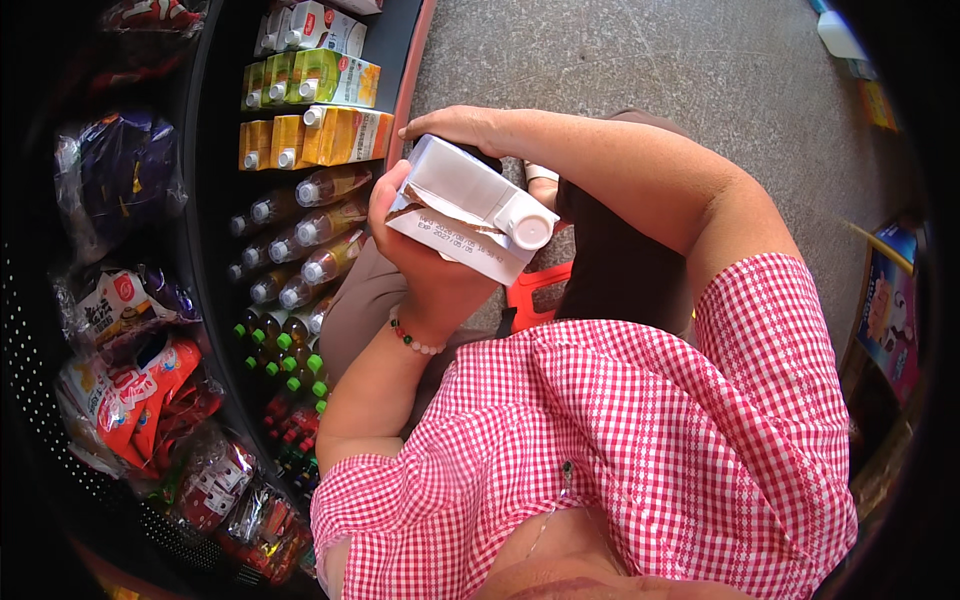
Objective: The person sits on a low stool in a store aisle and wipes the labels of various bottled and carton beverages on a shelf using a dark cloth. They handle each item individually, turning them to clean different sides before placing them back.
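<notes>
My left hand (pixel 439 281), with a bead bracelet on its wrist, grips a beverage carton (pixel 457 184) in front of my chest. The carton's pale top faces up towards me, with a white screw cap (pixel 532 226) at its right corner. Printed marks run along the near part of the top, beside a brown-edged fold. My right hand (pixel 454 124) lies over the far side of the carton, its fingertips pointing left towards the shelf edge. Something dark shows under that hand; what it is, and whether the fingers hold it, is hidden.
Left of me, a dark shelf with a reddish front edge (pixel 411 67) carries orange juice cartons (pixel 341 136), green cartons (pixel 330 75), drink bottles (pixel 322 225) and green-capped bottles (pixel 289 341). Bagged goods (pixel 142 405) sit further left. A red plastic stool (pixel 544 289) shows between my legs.
</notes>
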The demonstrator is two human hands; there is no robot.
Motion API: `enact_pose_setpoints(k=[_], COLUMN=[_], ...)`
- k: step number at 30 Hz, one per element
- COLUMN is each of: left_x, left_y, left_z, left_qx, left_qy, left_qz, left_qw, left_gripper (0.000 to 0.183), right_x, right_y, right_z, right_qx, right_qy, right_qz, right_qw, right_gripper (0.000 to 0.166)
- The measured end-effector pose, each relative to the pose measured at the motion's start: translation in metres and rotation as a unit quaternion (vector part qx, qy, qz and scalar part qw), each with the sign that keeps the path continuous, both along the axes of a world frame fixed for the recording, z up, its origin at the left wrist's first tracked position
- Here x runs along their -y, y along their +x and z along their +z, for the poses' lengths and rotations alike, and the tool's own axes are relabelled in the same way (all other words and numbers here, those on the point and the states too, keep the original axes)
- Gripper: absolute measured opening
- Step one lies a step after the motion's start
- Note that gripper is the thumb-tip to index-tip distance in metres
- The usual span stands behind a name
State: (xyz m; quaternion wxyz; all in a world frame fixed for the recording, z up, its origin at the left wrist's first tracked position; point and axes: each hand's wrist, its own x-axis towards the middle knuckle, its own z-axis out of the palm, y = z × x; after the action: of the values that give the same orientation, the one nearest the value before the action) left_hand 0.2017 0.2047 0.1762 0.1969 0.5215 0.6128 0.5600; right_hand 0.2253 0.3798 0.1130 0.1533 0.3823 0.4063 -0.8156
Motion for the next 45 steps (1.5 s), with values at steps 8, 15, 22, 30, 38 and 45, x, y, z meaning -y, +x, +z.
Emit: enact_pose_setpoints(k=[8, 15, 22, 30, 38, 45], left_x=[-0.008, -0.008, -0.008, -0.011, -0.008, -0.009], left_y=[0.012, 0.013, 0.014, 0.015, 0.015, 0.013], left_z=[-0.004, 0.0, 0.001, 0.009, 0.008, 0.007], left_qx=[-0.015, -0.064, -0.088, -0.113, -0.101, -0.129], left_qy=[0.013, -0.035, -0.052, -0.041, -0.075, -0.076], left_qz=[0.028, -0.018, -0.029, -0.002, -0.012, 0.001], left_qw=[0.999, 0.997, 0.994, 0.993, 0.992, 0.989], left_gripper=[0.125, 0.13, 0.132, 0.126, 0.134, 0.136], right_x=[-0.008, -0.012, -0.013, -0.012, -0.012, -0.012], right_y=[0.009, 0.014, 0.017, 0.017, 0.014, 0.013], right_z=[0.006, -0.001, 0.003, 0.003, 0.001, -0.003], right_qx=[-0.007, -0.01, -0.002, -0.009, 0.002, 0.007], right_qy=[-0.004, 0.036, 0.043, 0.036, 0.044, 0.027], right_qz=[0.013, 0.015, 0.022, 0.029, 0.045, 0.04], right_qw=[1.0, 0.999, 0.999, 0.999, 0.998, 0.999], right_gripper=[0.044, 0.044, 0.045, 0.044, 0.037, 0.036])
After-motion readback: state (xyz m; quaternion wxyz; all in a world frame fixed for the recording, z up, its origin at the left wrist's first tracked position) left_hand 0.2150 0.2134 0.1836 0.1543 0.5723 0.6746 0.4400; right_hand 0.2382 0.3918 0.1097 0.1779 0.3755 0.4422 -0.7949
